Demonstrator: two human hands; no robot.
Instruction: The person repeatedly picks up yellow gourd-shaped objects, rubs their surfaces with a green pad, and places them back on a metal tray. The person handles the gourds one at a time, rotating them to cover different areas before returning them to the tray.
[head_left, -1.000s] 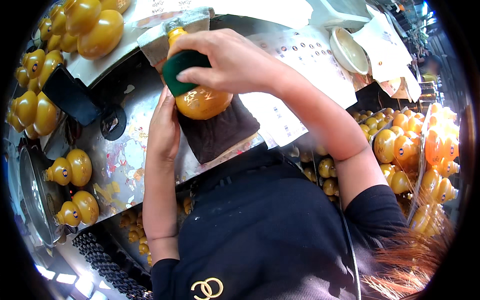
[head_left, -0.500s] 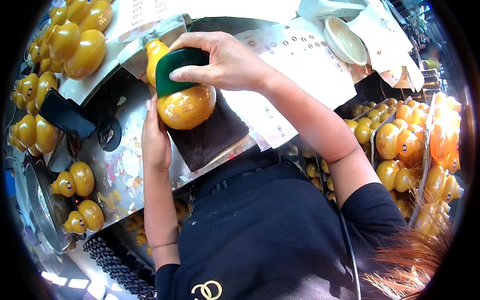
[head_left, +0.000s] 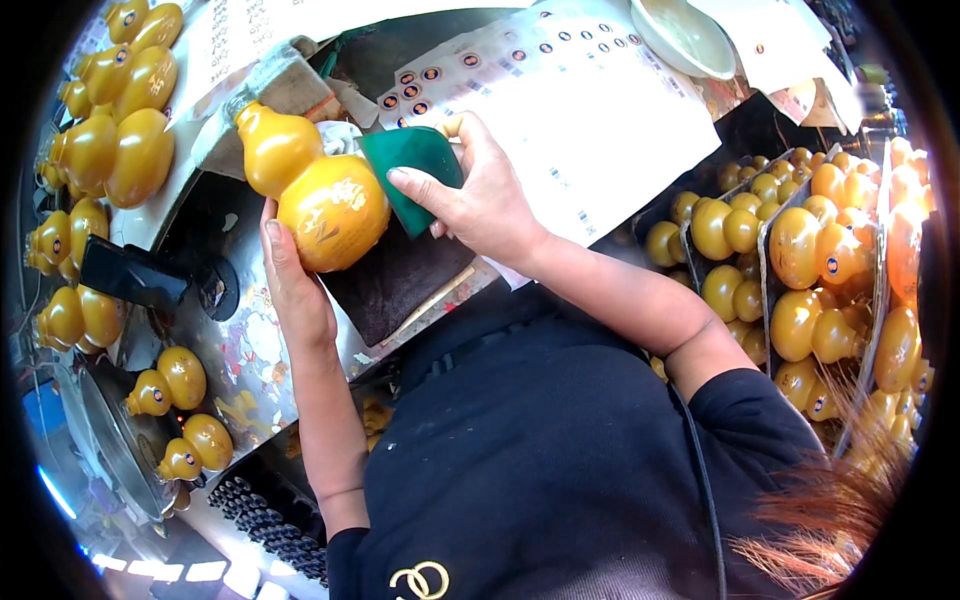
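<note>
A glossy yellow gourd-shaped bottle point(head_left: 335, 215) leans with its neck toward the far left, gold markings on its wide lower bulb. My left hand point(head_left: 298, 288) holds it from the near left, with most fingers hidden behind it. Between the thumb and fingers of my right hand point(head_left: 482, 195) is a curved green scraper point(head_left: 412, 165), at the right side of the bulb. Whether its edge touches the bottle I cannot tell. Under the bottle lies a dark cloth pad point(head_left: 390, 292). Beyond the neck is a worn, pale block point(head_left: 285, 85).
Sheets of round stickers point(head_left: 590, 110) cover the table's far right, near a pale bowl point(head_left: 685, 38). A phone point(head_left: 132, 274) stands at the left. More gourd bottles point(head_left: 140, 155) line the left side; others fill divided crates point(head_left: 768, 265) at the right.
My right hand has drawn the green scraper off the front of the bottle to its right side. The bulb's gold markings are now uncovered. The whole view has shifted slightly.
</note>
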